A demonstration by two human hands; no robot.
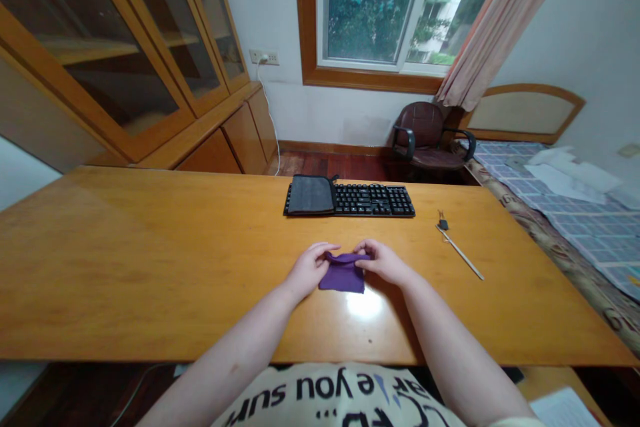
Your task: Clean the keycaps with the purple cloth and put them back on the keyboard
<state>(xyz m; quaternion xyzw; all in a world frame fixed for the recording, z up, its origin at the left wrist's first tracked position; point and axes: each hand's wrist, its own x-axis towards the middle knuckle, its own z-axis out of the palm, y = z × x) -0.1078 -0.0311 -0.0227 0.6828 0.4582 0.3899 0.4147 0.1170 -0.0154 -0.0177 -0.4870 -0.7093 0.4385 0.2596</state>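
A small purple cloth (343, 278) lies on the wooden desk in front of me, its far edge raised in a fold. My left hand (311, 268) grips the cloth's upper left corner between thumb and fingers. At the upper right corner, my right hand (380, 260) pinches the same folded edge. The near part of the cloth hangs or lies flat toward me. Just beyond both hands sits a black keyboard (373, 200), with a dark grey pouch (312, 195) resting over its left end.
On the desk (150, 267) to the right lie a thin pale stick (465, 257) and a small dark object with a key-like tip (443, 221). Behind the desk stand a brown office chair (425, 137), a bed (560, 180) and a glass-door cabinet (140, 127).
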